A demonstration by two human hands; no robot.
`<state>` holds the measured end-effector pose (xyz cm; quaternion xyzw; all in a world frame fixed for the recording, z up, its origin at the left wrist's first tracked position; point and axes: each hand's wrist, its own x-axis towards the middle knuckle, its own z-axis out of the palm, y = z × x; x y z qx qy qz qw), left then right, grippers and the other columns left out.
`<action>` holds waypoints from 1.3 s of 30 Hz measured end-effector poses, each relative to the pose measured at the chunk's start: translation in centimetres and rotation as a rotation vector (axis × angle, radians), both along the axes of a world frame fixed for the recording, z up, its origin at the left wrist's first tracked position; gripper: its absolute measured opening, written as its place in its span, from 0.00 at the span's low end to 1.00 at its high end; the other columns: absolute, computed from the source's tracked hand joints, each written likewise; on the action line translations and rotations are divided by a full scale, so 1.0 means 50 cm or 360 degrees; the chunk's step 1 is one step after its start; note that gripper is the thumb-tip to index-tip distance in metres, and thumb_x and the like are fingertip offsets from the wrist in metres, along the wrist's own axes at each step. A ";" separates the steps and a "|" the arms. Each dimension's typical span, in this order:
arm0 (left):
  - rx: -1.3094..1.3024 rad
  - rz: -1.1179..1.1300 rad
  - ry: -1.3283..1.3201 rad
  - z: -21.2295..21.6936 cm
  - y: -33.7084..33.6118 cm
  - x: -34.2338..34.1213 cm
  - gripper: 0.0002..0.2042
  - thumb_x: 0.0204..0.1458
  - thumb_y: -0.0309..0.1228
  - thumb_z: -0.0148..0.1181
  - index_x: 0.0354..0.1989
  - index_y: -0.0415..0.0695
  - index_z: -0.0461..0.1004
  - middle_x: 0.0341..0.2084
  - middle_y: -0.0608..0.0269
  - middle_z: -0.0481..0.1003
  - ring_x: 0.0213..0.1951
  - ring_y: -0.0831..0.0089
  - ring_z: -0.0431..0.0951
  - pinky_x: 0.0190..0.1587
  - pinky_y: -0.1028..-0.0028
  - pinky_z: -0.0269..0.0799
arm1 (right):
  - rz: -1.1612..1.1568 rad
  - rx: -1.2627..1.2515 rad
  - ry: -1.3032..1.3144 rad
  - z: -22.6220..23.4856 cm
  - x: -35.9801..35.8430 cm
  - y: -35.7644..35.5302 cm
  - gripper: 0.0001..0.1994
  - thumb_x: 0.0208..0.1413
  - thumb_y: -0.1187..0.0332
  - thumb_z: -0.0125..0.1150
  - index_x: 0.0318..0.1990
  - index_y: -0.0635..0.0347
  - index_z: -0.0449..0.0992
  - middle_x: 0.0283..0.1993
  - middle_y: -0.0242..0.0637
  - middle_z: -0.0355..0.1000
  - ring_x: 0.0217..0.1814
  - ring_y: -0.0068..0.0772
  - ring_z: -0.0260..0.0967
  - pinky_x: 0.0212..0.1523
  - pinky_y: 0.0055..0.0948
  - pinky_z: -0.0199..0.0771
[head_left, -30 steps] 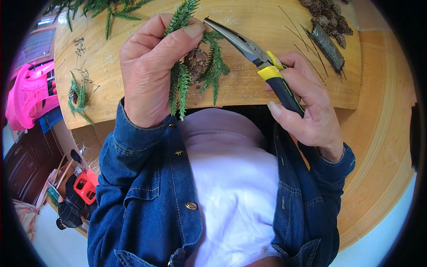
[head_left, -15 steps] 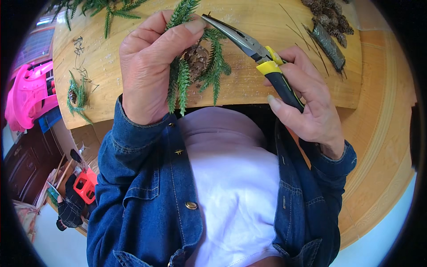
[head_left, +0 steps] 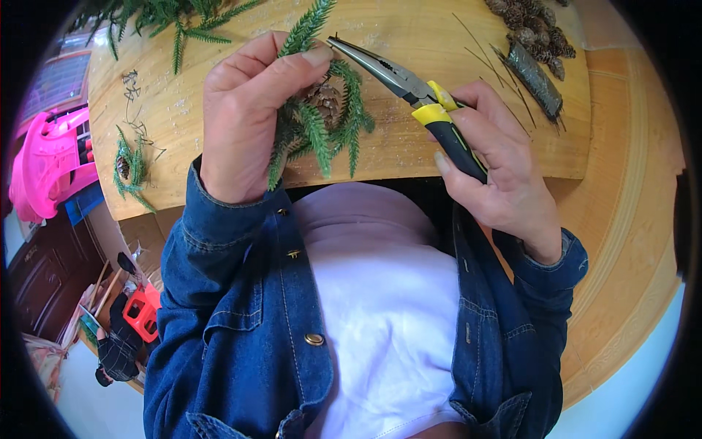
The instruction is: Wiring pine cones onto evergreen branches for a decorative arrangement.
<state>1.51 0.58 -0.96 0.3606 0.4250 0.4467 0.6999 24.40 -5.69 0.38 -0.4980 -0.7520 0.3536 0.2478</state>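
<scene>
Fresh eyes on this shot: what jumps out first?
Probably the silver long-nosed pliers with yellow-and-black handles, upper middle, in the right hand, tips near the left thumb. Beside them, the left hand pinches a green needled sprig with a brown pine cone, above the tan wooden table. Then the bright pink plastic object at far left, beyond the table.

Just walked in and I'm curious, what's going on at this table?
A person's left grip pinches green sprigs with a pine cone among them. The right grip holds long-nosed pliers, tips close by the left thumb. More pine cones lie at the wooden table's far right, green branches far left.
</scene>
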 end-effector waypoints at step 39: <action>-0.0056 -0.0123 -0.0364 0.011 -0.010 -0.028 0.10 0.51 0.20 0.55 0.42 0.35 0.71 0.34 0.59 0.76 0.34 0.75 0.77 0.39 0.75 0.76 | 0.0080 0.0122 0.0042 0.019 -0.020 -0.001 0.14 0.38 0.82 0.56 0.37 0.68 0.72 0.36 0.45 0.62 0.33 0.38 0.62 0.32 0.24 0.62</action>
